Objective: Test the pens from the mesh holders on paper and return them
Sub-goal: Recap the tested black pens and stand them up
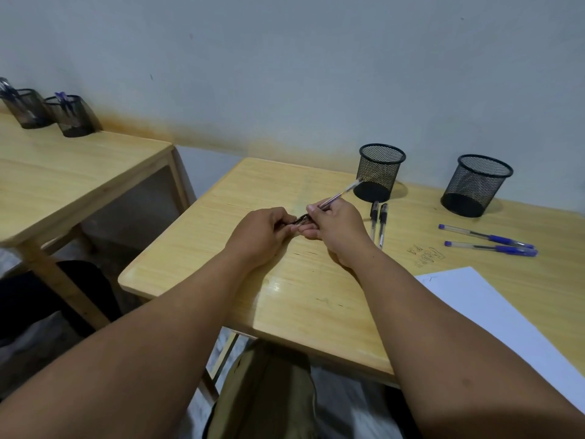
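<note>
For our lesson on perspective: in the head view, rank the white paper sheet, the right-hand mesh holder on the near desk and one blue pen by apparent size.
1. White paper sheet, though it lies nearest the camera and is cut off.
2. Right-hand mesh holder.
3. Blue pen, long but thin.

Glossy wooden desk (297, 280), black wire-mesh holders (378, 172)

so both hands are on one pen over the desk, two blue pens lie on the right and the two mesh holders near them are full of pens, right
Not quite: the two mesh holders on this desk look empty in the head view. The rest holds: the left hand and right hand grip one pen over the desk, and two blue pens lie on the right.
</note>
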